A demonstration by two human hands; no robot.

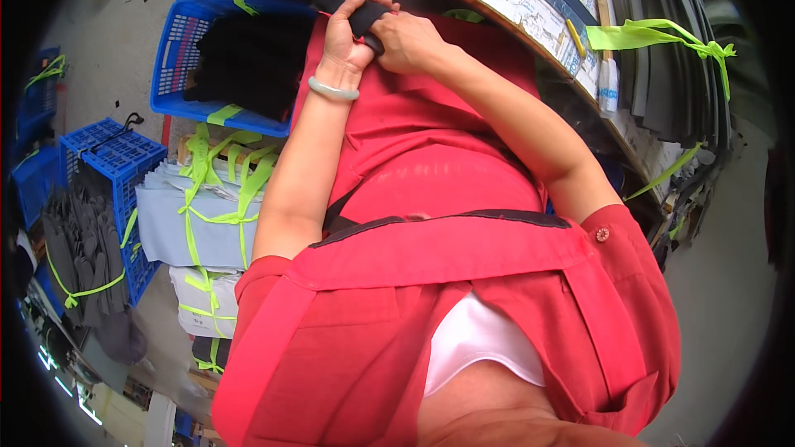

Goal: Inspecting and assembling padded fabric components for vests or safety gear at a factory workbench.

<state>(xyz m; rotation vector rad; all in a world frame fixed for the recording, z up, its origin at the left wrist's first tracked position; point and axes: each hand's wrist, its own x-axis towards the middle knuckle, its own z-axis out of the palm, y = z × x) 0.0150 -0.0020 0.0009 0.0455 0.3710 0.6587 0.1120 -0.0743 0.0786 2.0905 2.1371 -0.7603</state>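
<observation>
Closest to the camera is the person's own body, in a red apron [439,250] over a red shirt [629,281], with a white garment [480,335] showing at the neckline. Both forearms reach away across the lap and meet at the hands. The left hand [348,45], with a pale bracelet [334,91] around its wrist, is turned palm up and its fingers curl around a black fabric piece [367,20]. The right hand [406,40] lies just beside it, closed on the same piece, which is held above the far part of the apron; its full outline is hidden by the fingers and the dark area behind. Just left of the hands stands a blue basket [175,54] with a heap of black material [248,62] inside. Nearer the left arm, pale blue folded sheets [199,217] tied with yellow-green strips lie above a white bundle [203,298]. Farther left, another blue crate [137,167] stands beside a tied bunch of dark grey pieces [83,240]. Beyond the right forearm runs a counter [489,4] with a worn white top, bearing a small yellow object [575,37]. At its right, dark grey sheets [662,83] stand packed together, with a yellow-green strip [638,36] tied around them.
</observation>
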